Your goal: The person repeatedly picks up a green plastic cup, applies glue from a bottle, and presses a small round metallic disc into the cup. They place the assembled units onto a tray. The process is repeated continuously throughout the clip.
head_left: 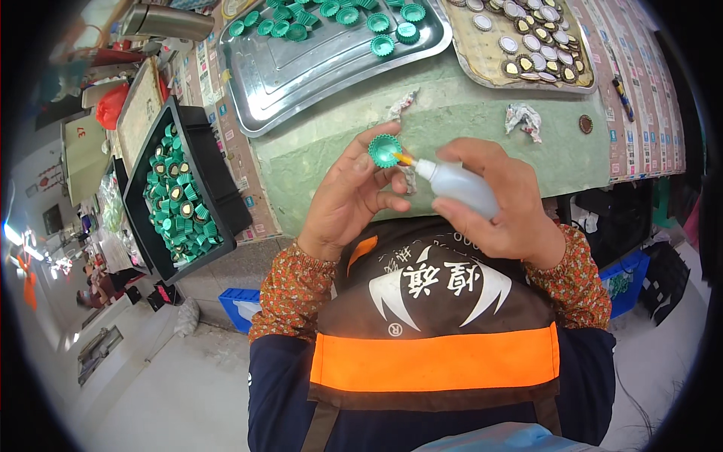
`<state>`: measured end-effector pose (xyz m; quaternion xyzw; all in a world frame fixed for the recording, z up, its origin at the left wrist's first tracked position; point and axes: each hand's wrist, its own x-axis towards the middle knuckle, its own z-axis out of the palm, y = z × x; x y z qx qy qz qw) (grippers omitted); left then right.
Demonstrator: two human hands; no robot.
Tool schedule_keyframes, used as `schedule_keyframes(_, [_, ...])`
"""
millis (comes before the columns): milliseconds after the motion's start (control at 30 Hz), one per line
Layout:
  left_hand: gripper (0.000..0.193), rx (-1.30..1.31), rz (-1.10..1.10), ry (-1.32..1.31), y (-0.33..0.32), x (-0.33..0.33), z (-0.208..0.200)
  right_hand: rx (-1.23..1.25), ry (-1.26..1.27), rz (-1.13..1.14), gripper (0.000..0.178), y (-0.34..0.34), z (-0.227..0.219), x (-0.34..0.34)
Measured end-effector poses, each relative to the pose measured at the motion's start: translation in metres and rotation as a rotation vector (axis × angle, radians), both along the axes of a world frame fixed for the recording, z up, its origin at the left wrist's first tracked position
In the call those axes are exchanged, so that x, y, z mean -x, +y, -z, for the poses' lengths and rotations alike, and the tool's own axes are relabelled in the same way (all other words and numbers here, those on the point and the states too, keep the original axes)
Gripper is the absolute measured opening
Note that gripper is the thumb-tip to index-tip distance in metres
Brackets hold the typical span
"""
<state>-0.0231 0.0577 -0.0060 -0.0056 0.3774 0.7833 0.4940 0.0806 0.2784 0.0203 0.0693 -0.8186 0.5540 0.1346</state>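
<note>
Fingertips (374, 172) of my left hand (348, 197) pinch narrow around 1 green cap (385, 150), a small round plastic piece with a ribbed, scalloped rim, held open side up above the near edge of the green table (316, 162). My right hand (503, 202) wraps closed around a soft, translucent squeeze bottle (457, 182), whose orange nozzle tip (404, 158) touches the cap's inside. Both hands hover just in front of my chest, over a dark apron with an orange band. Ahead on the left I see a shiny steel tray (294, 75), rectangular with rounded corners, carrying a loose scatter of the same green caps along its far end. To its right, a second metal tray (482, 60) holds flat round silver and gold discs packed together. Left of the table, a black plastic bin (215, 181) is heaped with green caps, many showing gold liners inside. 2 crumpled foil wrappers (523, 119) lie on the tabletop between the trays and my hands.
</note>
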Motion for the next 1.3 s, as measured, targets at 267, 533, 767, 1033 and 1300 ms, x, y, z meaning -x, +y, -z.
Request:
schedule_keyframes(267, [0.056, 0.034, 0.032, 0.026, -0.005, -0.002, 0.000, -0.056, 0.119, -0.029, 0.035, -0.003, 0.006, -0.003])
schedule_keyframes(533, [0.052, 0.065, 0.044, 0.023, -0.002, -0.006, -0.002, -0.031, 0.107, 0.011, 0.030, -0.008, 0.008, -0.004])
schedule_keyframes(767, [0.051, 0.072, 0.042, -0.001, -0.002, -0.009, 0.003, -0.019, 0.059, -0.024, 0.026, -0.005, 0.007, -0.006])
schedule_keyframes(1033, [0.042, 0.039, -0.019, -0.116, -0.001, -0.019, 0.005, 0.058, 0.009, -0.039, 0.025, -0.003, 0.008, -0.007])
schedule_keyframes(1300, [0.034, 0.044, -0.078, -0.207, -0.016, -0.018, 0.002, 0.287, -0.282, 0.067, 0.029, 0.001, 0.011, -0.009])
